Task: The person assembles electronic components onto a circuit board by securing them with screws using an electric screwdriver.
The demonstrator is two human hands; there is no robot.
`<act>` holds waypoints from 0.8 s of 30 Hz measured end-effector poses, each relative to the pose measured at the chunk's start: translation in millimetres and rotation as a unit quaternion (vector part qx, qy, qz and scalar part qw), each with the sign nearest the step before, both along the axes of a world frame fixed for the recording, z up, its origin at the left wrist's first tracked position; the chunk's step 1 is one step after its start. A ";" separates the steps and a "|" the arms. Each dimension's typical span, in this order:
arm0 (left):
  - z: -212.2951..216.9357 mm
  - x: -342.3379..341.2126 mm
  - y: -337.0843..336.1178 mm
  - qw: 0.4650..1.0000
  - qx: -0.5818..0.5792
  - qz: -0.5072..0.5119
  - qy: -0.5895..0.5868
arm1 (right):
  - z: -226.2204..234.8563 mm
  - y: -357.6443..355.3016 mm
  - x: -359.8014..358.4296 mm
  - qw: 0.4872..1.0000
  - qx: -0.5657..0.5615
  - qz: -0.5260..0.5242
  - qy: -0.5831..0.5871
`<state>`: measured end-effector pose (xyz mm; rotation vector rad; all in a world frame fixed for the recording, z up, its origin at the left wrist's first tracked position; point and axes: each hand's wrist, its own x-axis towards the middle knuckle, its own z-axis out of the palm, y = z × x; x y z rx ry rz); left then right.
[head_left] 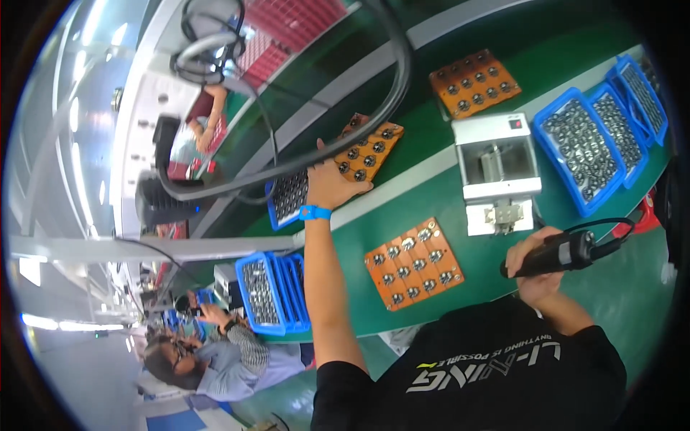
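Observation:
My left hand (pixel 332 185) reaches out to an orange plate (pixel 379 147) set with rows of small metal parts. The thumb lies along its near edge and the fingers are at its left side; a thick black cable partly hides it. My right hand (pixel 537 269) is wrapped round a black powered screwdriver (pixel 553 256) with a cord at its back end, held at the bench's near right edge. Between my arms, a second orange plate (pixel 415 264) with metal parts in rows lies on the green bench (pixel 388 215).
A white box-shaped machine (pixel 497 161) stands right of centre. Blue trays (pixel 581 152) of small metal parts sit to its right, more blue trays (pixel 260 293) at left. Another orange plate (pixel 474 82) lies at the back. A thick cable (pixel 287 171) arches overhead. A co-worker (pixel 223 355) sits at left.

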<state>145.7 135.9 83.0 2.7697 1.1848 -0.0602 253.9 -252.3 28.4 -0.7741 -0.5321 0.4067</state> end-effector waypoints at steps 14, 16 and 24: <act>-39.6 -158.7 -102.4 0.968 -0.006 0.179 -0.173 | 25.3 21.9 1.4 0.994 0.079 -0.062 -0.032; -51.0 -182.3 -117.5 0.966 0.040 0.195 -0.167 | 35.7 23.2 21.9 0.988 0.100 -0.101 -0.056; -79.1 -201.8 -160.4 0.962 0.147 0.175 -0.148 | 52.5 35.4 49.2 0.981 0.084 -0.118 -0.130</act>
